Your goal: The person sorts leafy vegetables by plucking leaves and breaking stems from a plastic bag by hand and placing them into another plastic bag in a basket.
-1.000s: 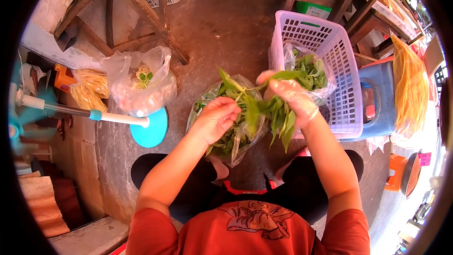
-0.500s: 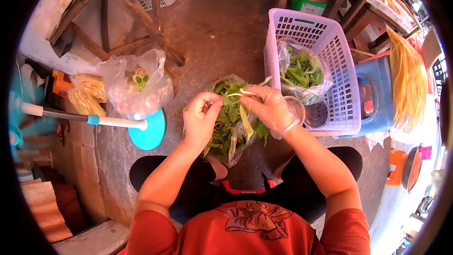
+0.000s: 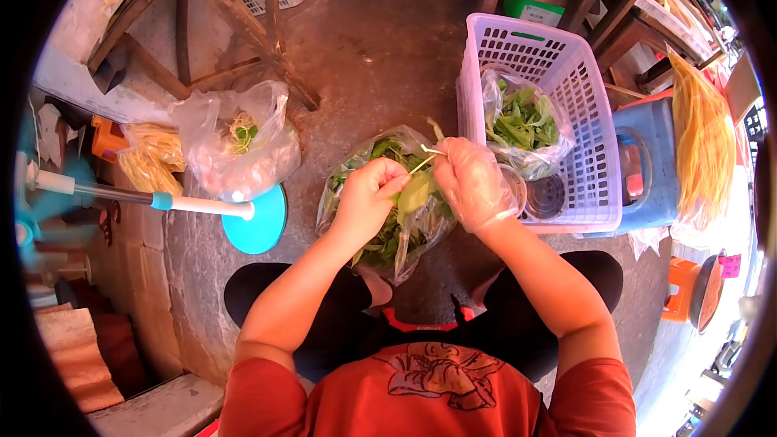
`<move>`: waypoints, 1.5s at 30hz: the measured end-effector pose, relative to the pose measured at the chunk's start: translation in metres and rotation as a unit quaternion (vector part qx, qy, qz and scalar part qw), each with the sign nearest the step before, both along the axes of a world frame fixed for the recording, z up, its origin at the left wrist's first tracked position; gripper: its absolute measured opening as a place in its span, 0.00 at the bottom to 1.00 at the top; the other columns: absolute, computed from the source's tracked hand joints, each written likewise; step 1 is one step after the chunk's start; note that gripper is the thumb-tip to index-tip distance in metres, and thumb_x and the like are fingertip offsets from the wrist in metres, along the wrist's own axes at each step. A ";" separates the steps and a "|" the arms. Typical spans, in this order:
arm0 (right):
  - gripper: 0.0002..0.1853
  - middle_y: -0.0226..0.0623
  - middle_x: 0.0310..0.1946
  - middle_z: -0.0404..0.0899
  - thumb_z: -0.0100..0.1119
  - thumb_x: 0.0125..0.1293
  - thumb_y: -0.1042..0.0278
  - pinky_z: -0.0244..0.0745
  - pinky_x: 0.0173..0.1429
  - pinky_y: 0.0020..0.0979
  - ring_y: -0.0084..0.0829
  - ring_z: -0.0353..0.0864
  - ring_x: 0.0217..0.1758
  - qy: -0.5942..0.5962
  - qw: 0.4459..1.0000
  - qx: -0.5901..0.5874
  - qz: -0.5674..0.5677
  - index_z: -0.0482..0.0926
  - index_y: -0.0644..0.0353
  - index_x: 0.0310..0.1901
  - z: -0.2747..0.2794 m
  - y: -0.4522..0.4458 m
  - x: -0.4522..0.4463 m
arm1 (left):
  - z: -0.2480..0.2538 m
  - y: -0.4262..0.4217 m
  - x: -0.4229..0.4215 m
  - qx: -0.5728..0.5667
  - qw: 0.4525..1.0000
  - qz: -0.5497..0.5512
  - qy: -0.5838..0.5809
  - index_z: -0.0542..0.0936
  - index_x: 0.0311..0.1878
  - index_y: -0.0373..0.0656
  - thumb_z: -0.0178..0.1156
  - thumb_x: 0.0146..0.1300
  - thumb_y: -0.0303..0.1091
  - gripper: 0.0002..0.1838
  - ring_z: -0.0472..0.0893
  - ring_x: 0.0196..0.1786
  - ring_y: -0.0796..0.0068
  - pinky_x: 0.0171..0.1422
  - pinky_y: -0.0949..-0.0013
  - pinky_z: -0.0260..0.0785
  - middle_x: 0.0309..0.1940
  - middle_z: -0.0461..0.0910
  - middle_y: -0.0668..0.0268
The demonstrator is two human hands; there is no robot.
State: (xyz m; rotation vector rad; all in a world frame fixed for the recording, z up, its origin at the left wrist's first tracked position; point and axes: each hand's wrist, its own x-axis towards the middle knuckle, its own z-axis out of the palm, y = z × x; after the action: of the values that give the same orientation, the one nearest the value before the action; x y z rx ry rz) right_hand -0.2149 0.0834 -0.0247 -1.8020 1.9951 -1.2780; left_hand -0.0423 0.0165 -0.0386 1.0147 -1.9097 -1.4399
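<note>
Head view. Two hands meet above the open clear plastic bag (image 3: 402, 263) of leafy greens (image 3: 388, 236) on the floor (image 3: 380, 57), between the person's knees.

Left hand (image 3: 366, 196): bare, palm turned inward, thumb and fingertips pinched on the lower part of a thin green stem (image 3: 422, 164). Right hand (image 3: 472, 180): in a thin clear plastic glove, fingers curled, gripping the stem near its upper end. Stem runs slantwise across the small gap between the hands; a broad light-green leaf (image 3: 415, 193) hangs just below it, over the bagged greens. Whether the leaf joins the stem, cannot tell.

Just beside the right hand, a lilac plastic basket (image 3: 600, 170) with slotted walls. Inside, a second clear bag (image 3: 558, 155) with loose green leaves (image 3: 522, 120); nearer the person, a round clear container (image 3: 544, 197), also in the basket. Another clear, round-rimmed piece (image 3: 513, 188) shows partly behind the gloved hand.

To the left, well apart from the hands: a knotted-looking, translucent bag (image 3: 243, 158) with pale contents and a sprig of green on top, near a turquoise disc (image 3: 257, 225) at the end of a white pole (image 3: 212, 206). Past it, a bundle of yellowish strips (image 3: 152, 158) in plastic. Wooden legs (image 3: 235, 24) of a stand beyond.

To the right of the basket: blue jug (image 3: 651, 166), then a tall yellow bundle (image 3: 702, 146) in clear wrap. Lower, an orange stool (image 3: 681, 287).
</note>
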 end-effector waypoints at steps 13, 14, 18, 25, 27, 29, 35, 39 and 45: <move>0.12 0.40 0.33 0.77 0.60 0.63 0.60 0.70 0.44 0.34 0.30 0.73 0.36 -0.239 0.938 0.194 0.156 0.73 0.61 0.37 0.003 -0.001 -0.003 | 0.002 -0.003 0.008 0.186 0.974 0.046 0.124 0.76 0.38 0.37 0.57 0.65 0.28 0.05 0.74 0.28 0.83 0.34 0.80 0.67 0.27 0.78 0.69; 0.14 0.41 0.35 0.77 0.62 0.62 0.60 0.70 0.45 0.33 0.29 0.74 0.38 -0.256 0.934 0.189 0.161 0.73 0.61 0.38 -0.001 -0.002 0.004 | 0.008 -0.002 0.007 0.206 0.969 0.047 0.126 0.76 0.38 0.37 0.57 0.65 0.28 0.05 0.74 0.29 0.83 0.34 0.80 0.67 0.27 0.78 0.69; 0.12 0.42 0.34 0.78 0.61 0.62 0.64 0.71 0.46 0.33 0.34 0.76 0.38 -0.338 0.907 0.147 0.202 0.73 0.62 0.39 -0.014 -0.001 0.019 | 0.018 0.001 0.005 0.218 0.968 0.050 0.112 0.76 0.38 0.37 0.56 0.65 0.29 0.04 0.74 0.29 0.83 0.34 0.79 0.66 0.27 0.77 0.69; 0.05 0.37 0.28 0.73 0.53 0.66 0.70 0.69 0.40 0.29 0.32 0.71 0.31 -0.182 0.940 0.107 0.269 0.73 0.62 0.35 0.015 0.006 0.010 | 0.000 -0.014 0.015 0.211 0.947 0.160 0.183 0.76 0.37 0.43 0.57 0.66 0.34 0.05 0.69 0.23 0.84 0.28 0.81 0.60 0.22 0.74 0.72; 0.05 0.35 0.29 0.73 0.53 0.67 0.70 0.69 0.41 0.29 0.29 0.71 0.32 -0.126 0.964 -0.031 0.231 0.73 0.61 0.35 0.013 -0.001 -0.004 | 0.002 -0.034 0.030 0.229 0.923 0.192 0.242 0.74 0.38 0.45 0.56 0.67 0.34 0.04 0.69 0.24 0.83 0.28 0.81 0.60 0.23 0.74 0.72; 0.04 0.37 0.31 0.73 0.53 0.65 0.72 0.70 0.40 0.32 0.31 0.71 0.33 -0.587 0.800 -0.125 0.015 0.73 0.60 0.33 0.017 -0.016 -0.030 | 0.010 -0.042 0.035 0.237 0.900 0.212 0.297 0.73 0.38 0.45 0.56 0.67 0.33 0.04 0.70 0.25 0.82 0.28 0.80 0.60 0.25 0.74 0.71; 0.13 0.51 0.34 0.80 0.49 0.66 0.57 0.71 0.48 0.43 0.48 0.79 0.41 0.008 0.923 0.063 -0.378 0.73 0.59 0.39 -0.063 -0.033 -0.168 | 0.003 -0.045 0.041 0.270 0.877 0.200 0.344 0.71 0.39 0.45 0.55 0.67 0.32 0.03 0.72 0.28 0.79 0.28 0.79 0.60 0.29 0.74 0.68; 0.16 0.48 0.46 0.80 0.51 0.62 0.59 0.70 0.59 0.40 0.49 0.77 0.52 0.157 0.901 0.388 -0.113 0.76 0.51 0.50 -0.135 -0.032 -0.212 | 0.006 -0.058 0.049 0.315 0.852 0.216 0.359 0.71 0.39 0.45 0.56 0.66 0.31 0.04 0.72 0.29 0.78 0.29 0.78 0.60 0.30 0.74 0.68; 0.18 0.41 0.51 0.79 0.54 0.63 0.62 0.69 0.60 0.31 0.31 0.78 0.55 -0.032 0.919 0.378 -0.110 0.77 0.50 0.55 -0.017 -0.020 -0.214 | -0.017 -0.097 0.070 0.337 0.825 0.274 0.361 0.72 0.39 0.47 0.59 0.63 0.33 0.05 0.73 0.31 0.78 0.32 0.77 0.61 0.30 0.75 0.70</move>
State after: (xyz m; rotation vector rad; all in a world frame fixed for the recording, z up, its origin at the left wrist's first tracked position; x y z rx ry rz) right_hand -0.4289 0.0636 -0.0412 -1.1701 2.2528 -0.4519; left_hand 0.0279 -0.0805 -0.0559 0.9753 -0.4956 -1.7951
